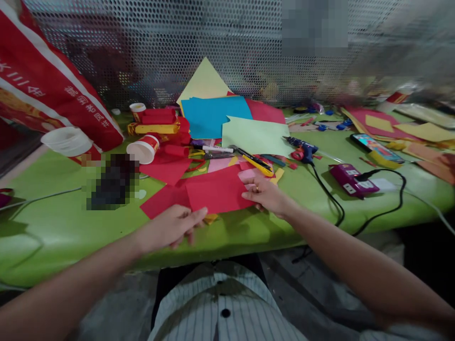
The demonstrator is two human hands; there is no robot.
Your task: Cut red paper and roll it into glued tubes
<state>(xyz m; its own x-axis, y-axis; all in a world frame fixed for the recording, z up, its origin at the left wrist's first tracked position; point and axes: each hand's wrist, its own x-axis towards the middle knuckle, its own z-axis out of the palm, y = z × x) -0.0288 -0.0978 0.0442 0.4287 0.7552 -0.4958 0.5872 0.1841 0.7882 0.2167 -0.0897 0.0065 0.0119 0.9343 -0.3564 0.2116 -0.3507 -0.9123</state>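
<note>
A rectangular sheet of red paper (220, 191) is held at the front of the green table. My right hand (265, 193) pinches its right edge between thumb and fingers. At the sheet's lower left corner is my left hand (181, 223), its thumb along the edge and its other fingers curled beneath. More red paper (165, 199) lies under the sheet on the left. Just behind it rest a yellow and black utility knife (254, 162), a white pen (217, 149) and paper scraps.
Behind are blue (215, 116) and pale green sheets (256, 135). A glue gun (302, 149), a purple power socket (353, 181) with cables and a phone (377, 148) lie right. Paper cups (144, 149) and a red bag (60, 76) stand left. Someone else's hand (448, 163) shows far right.
</note>
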